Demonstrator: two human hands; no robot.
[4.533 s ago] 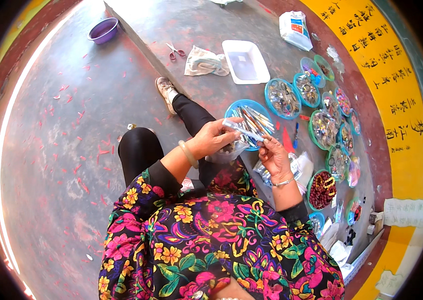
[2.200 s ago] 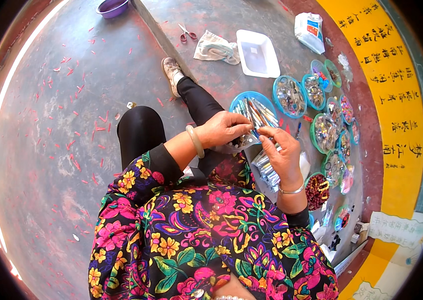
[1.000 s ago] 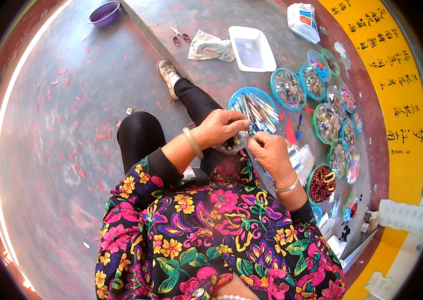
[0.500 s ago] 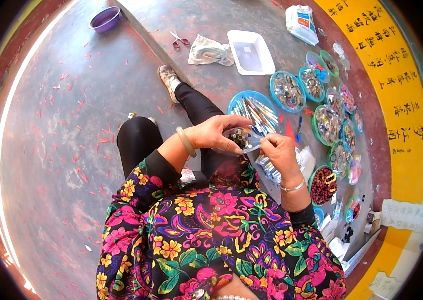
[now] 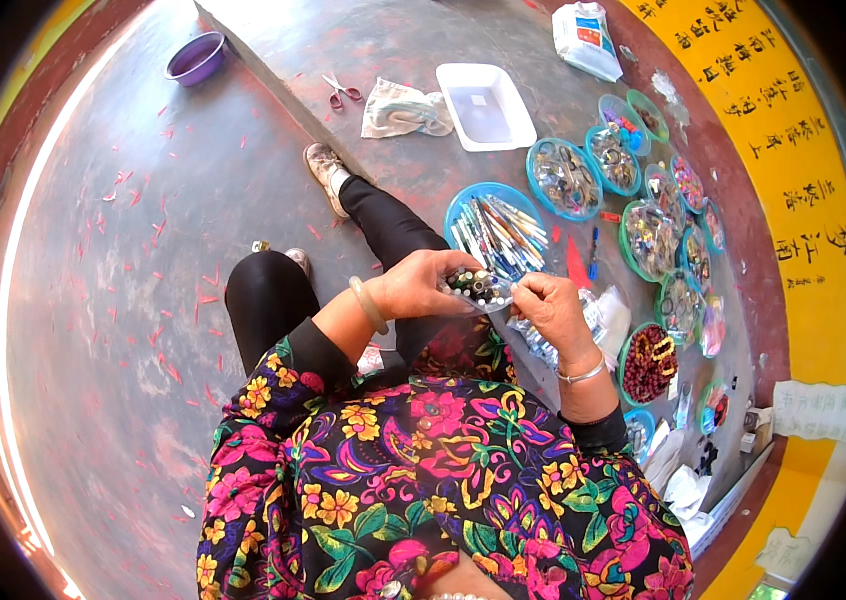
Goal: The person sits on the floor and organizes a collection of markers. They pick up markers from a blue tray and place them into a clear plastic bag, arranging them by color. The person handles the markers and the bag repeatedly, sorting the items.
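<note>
A clear plastic bag (image 5: 499, 301) with a bundle of thin dark and white rods, their ends showing like pens, is held over my lap. My left hand (image 5: 421, 285) wraps round the bag from the left, thumb below and fingers above. At the bag's right edge, my right hand (image 5: 553, 308) is closed in a pinch on the plastic. Just beyond both hands, a blue round basket (image 5: 453, 212) holds many pens (image 5: 499, 235). More packed pens (image 5: 540, 342) in clear wrapping lie under my right wrist, partly hidden.
Several round baskets of small items, one a blue basket (image 5: 533, 185), stand to the right. A basket of dark red beads (image 5: 646, 365) sits near my right forearm. Farther off are a white tray (image 5: 446, 85), a cloth (image 5: 393, 112), scissors (image 5: 345, 95) and a purple basin (image 5: 179, 70).
The bag has tilted, so more of the rod ends now face me. Both hands keep their hold, and the whole view has shifted slightly.
</note>
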